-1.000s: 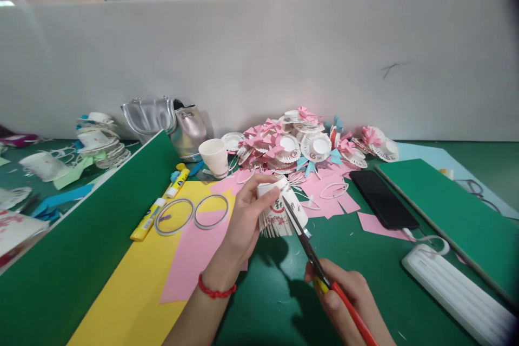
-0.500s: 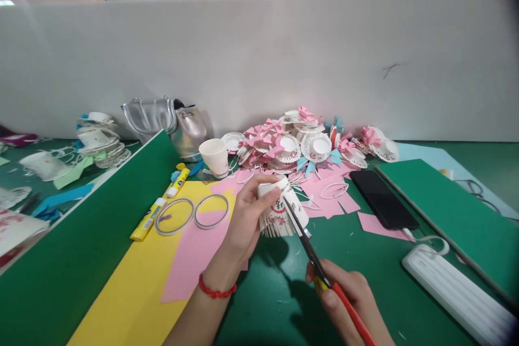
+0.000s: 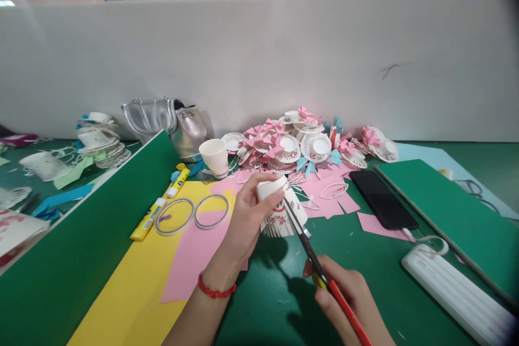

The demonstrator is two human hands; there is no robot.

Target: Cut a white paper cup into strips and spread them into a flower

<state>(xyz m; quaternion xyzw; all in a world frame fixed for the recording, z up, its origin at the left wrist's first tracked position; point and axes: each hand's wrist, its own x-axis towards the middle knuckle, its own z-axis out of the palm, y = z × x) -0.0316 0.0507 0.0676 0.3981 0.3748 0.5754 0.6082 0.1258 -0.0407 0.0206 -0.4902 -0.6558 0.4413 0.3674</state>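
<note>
**Cup in left hand, scissors in right, cutting fringe**

Left hand (image 3: pixel 248 221) grips a white paper cup (image 3: pixel 279 206), held bottom-up and tilted, above the green bench (image 3: pixel 365 259) near centre. Fingers wrap the cup's closed end; lower rim already slit into thin strips hanging down. Red string bracelet (image 3: pixel 214 288) on the left wrist.

Right hand (image 3: pixel 344 294) clenched on scissors (image 3: pixel 312 248), red-and-yellow handles, blades pointing up-left into the cup's side. Blades look nearly closed against the cup wall; exact gap too small to tell.

Under the left forearm: yellow paper sheet (image 3: pixel 133 286) with pink paper (image 3: pixel 194 259) overlapping it. Two tape rings (image 3: pixel 192 213) lie side by side on those sheets, two glue sticks (image 3: pixel 160 203) just left of them. Upright paper cup (image 3: pixel 214 155) behind, silver bag (image 3: pixel 166 121) by the partition wall. Pile of finished fringed cups with pink and blue bows (image 3: pixel 304 143) behind the held cup. Black phone (image 3: pixel 383 199) right of centre with a cable, white power strip (image 3: pixel 458 292) near right edge. Green divider board (image 3: pixel 81 238) on the left, more cup pieces beyond it.
</note>
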